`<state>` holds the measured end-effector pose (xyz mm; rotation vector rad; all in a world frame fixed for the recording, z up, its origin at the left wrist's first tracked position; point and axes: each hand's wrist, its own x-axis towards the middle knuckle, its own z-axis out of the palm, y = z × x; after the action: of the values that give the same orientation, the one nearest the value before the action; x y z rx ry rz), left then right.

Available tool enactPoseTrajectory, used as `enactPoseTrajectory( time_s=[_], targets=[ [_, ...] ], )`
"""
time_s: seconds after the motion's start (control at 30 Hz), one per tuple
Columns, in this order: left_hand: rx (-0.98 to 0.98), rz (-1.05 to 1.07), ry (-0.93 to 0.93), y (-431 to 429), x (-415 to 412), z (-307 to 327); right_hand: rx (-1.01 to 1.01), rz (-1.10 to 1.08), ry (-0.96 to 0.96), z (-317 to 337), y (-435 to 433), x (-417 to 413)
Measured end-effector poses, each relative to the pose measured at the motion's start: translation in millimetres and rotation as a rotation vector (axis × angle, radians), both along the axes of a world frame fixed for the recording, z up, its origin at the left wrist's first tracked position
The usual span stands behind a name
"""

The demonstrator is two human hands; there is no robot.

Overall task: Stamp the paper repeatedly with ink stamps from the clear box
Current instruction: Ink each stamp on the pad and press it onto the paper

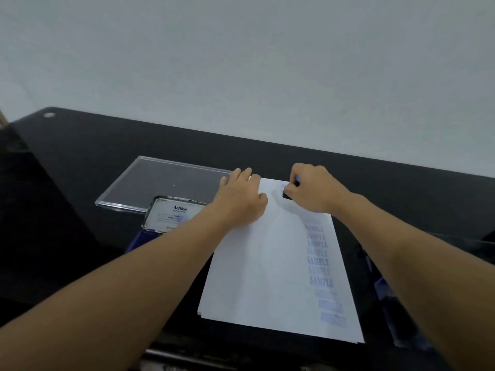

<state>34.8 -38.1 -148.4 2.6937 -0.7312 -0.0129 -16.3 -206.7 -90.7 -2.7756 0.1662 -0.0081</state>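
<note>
Left hand (241,199): I'm seeing it lying flat, fingers straight, pressing the paper (267,263).
Right hand (316,188): its fingers are curling round the stamp (287,195).
Stamp: sitting near the paper's far edge.

We work at a black table (80,156). Our right hand (316,188) grips the stamp (287,195). Beneath that grip the white paper (262,277) lies flat on the table and runs back toward us, with blue SAMPLE prints in a column nearer us than the grip. Left of the grip lies a clear plastic tray (160,180). Just beside it, nearer us, sits an open Artline ink pad (174,212).
</note>
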Motion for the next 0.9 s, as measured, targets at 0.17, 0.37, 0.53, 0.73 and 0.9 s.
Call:
enactPoseTrajectory(
  time_s=[0.17,0.37,0.53,0.73,0.9],
  targets=[
    [0.023,0.010,-0.060,-2,1,-14,-0.019,0.012,-0.008,-6,-3,9],
    [0.026,0.008,-0.111,-2,1,-20,-0.050,0.005,0.010,-13,-2,17],
    [0.057,0.008,-0.150,-2,-1,-22,-0.097,-0.065,-0.011,-22,7,17],
    [0.097,0.010,-0.178,-2,-5,-23,-0.065,-0.146,-0.097,-32,10,18],
    [0.109,0.024,-0.167,-3,-6,-23,-0.039,-0.173,-0.084,-32,11,20]
  ],
)
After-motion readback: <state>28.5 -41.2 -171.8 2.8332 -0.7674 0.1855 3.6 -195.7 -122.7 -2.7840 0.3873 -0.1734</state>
